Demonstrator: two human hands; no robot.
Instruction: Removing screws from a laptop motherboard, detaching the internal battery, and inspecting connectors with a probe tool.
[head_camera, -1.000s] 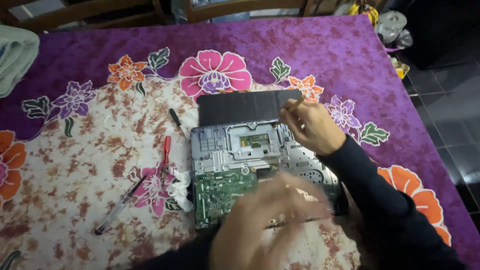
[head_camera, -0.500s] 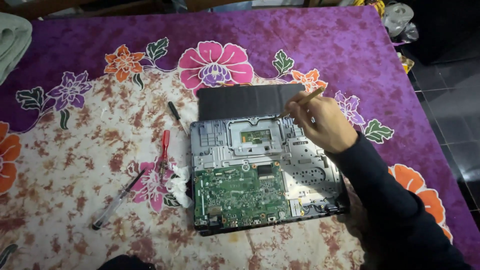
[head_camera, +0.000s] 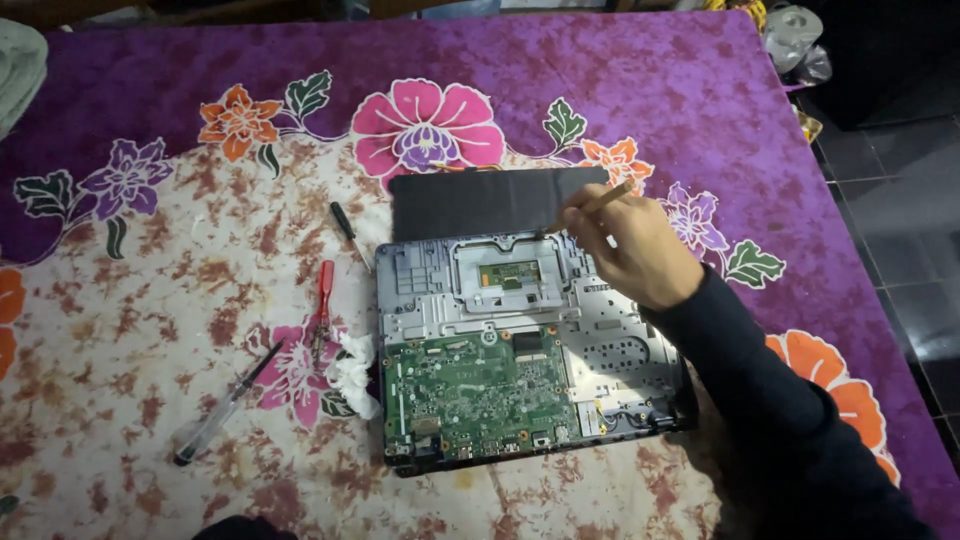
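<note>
- The right hand (head_camera: 638, 252) is curled narrow, its fingers pinched around a thin tan stick (head_camera: 598, 203); only the stick's upper end shows, and whether it is a brush or a plain rod cannot be told.
- The stick slants, its free end pointing up and to the right, away from the person, and its lower end is hidden inside the fist.
- The hand hovers over the far right corner of the opened laptop (head_camera: 520, 345), just at the edge where the laptop meets the black panel (head_camera: 490, 200); whether the knuckles touch the laptop cannot be told.
- The left hand does not show.
- One laptop lies near the middle of the flowered cloth (head_camera: 150, 330), its bottom cover off, with one green circuit board (head_camera: 475, 395) in the near left part and grey frame around it.
- The laptop's long axis runs left to right across the view; the black panel lies just beyond it, also lengthwise left to right.
- To the left of the laptop lie three slim tools: one black-handled screwdriver (head_camera: 347, 226), one red-handled tool (head_camera: 323, 300), and one clear-handled screwdriver (head_camera: 222, 408).
- One crumpled white tissue (head_camera: 352, 372) sits against the laptop's left edge.
- One dark sleeve (head_camera: 760, 400) covers the right arm.
</note>
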